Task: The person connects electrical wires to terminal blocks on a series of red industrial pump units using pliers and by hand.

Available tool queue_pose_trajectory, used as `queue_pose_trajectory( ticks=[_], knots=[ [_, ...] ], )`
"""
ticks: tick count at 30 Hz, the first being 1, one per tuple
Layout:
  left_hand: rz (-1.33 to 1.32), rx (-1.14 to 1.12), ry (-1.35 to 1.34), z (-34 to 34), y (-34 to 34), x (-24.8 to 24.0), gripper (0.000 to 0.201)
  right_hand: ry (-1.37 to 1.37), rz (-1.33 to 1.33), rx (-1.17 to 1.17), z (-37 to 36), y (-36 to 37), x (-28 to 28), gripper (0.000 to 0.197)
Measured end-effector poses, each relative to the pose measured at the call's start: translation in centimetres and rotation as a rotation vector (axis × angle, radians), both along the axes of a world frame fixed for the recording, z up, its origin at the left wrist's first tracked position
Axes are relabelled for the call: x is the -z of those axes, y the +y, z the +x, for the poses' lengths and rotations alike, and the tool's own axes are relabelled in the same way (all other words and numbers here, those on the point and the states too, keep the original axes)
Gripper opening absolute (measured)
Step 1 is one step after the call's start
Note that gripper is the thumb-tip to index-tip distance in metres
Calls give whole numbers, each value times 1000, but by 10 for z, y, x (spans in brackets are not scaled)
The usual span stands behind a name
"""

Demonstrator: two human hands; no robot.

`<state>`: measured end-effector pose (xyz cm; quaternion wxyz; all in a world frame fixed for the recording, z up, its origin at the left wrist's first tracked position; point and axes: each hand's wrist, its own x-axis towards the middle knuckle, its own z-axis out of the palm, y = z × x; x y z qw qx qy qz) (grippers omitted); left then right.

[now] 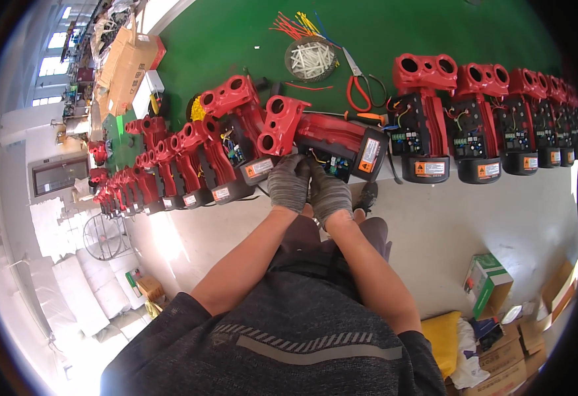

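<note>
Red-and-black unit point(332, 132) lies crosswise at near edge of green table point(401, 30); its exposed circuit board point(336, 167) just beyond right hand's point(332, 194) fingers. Left hand point(286, 185) alongside. Fingers bent, close together; grip on any wire: cannot tell. Screwdriver point(366, 118) behind unit.

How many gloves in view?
2: one grey glove on the left hand, another grey glove on the right hand, both at the near side of the red machine between the two rows. Others may be hidden in the clutter.
</note>
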<state>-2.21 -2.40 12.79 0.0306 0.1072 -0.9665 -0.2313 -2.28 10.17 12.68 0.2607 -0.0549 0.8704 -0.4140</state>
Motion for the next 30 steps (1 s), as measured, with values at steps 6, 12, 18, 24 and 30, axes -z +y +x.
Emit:
queue_pose_trajectory(
  ticks=[6,12,18,24,30],
  knots=[
    [294,-246,-49,3,7,8,18,-146,138,-255,-20,12,-19,72],
    [484,-352,-124,3,4,12,19,-25,287,-292,-32,22,-45,61],
    [226,-235,-28,7,9,17,19,523,352,-609,-92,24,-54,47],
    [350,-222,67,10,8,28,15,298,239,-320,-93,-1,-30,39],
    [396,-270,41,9,11,26,14,397,325,-499,-101,-1,0,37]
  ],
)
